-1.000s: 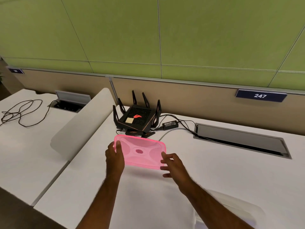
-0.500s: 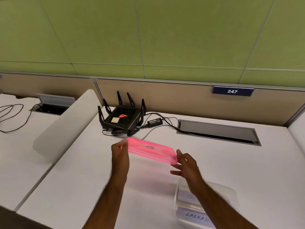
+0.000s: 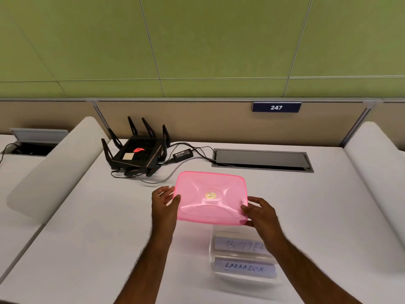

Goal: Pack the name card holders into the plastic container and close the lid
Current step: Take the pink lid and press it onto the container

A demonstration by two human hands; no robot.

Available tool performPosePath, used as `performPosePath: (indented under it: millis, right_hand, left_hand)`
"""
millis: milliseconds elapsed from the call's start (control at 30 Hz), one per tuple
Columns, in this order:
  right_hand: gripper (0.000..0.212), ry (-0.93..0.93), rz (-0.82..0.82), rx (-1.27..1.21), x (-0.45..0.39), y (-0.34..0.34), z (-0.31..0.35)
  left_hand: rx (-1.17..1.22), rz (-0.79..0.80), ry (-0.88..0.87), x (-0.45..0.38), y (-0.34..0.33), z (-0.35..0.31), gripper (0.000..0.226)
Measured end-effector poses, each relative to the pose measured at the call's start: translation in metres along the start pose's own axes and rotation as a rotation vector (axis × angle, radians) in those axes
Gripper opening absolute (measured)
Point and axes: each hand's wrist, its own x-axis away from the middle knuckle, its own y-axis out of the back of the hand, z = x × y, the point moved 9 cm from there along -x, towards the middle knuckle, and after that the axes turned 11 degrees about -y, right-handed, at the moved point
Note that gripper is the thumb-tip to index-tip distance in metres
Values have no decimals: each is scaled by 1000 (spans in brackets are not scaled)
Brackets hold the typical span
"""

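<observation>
A translucent pink lid [image 3: 211,197] with a gold sticker at its middle hangs above the white desk [image 3: 87,238]. My left hand [image 3: 164,204] grips its left edge and my right hand [image 3: 259,212] grips its right front corner. Just below and nearer to me stands the clear plastic container [image 3: 242,279], uncovered. Inside it lie name card holders; the front one [image 3: 249,268] reads LABRADOR, and a second one [image 3: 238,243] behind it has writing partly hidden by my right forearm.
A black router [image 3: 137,153] with upright antennas sits at the back left, its power brick [image 3: 183,154] and cables trailing to a grey cable hatch [image 3: 262,160]. Curved white dividers [image 3: 57,167] flank the desk on both sides. A sign reads 247 [image 3: 276,107].
Both hands have carried the pink lid to the right and toward the container, and tipped it so its top faces me. The view has dropped, bringing the container and its cards fully into sight.
</observation>
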Motion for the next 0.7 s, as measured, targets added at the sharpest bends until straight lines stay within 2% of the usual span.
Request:
performPosePath:
  millis: [200,400,700]
  right_hand:
    - [40,21,6,5,11,37,-4]
    - [17,8,-102,33,18,76,-15]
    - [15,14,-207,214,23,120,-34]
  left_hand:
    - [-71,29,46,13,-19,13,35]
    - [-158,80,63,26,-34,32,28]
    - [-243,197,98,51,-53,58,17]
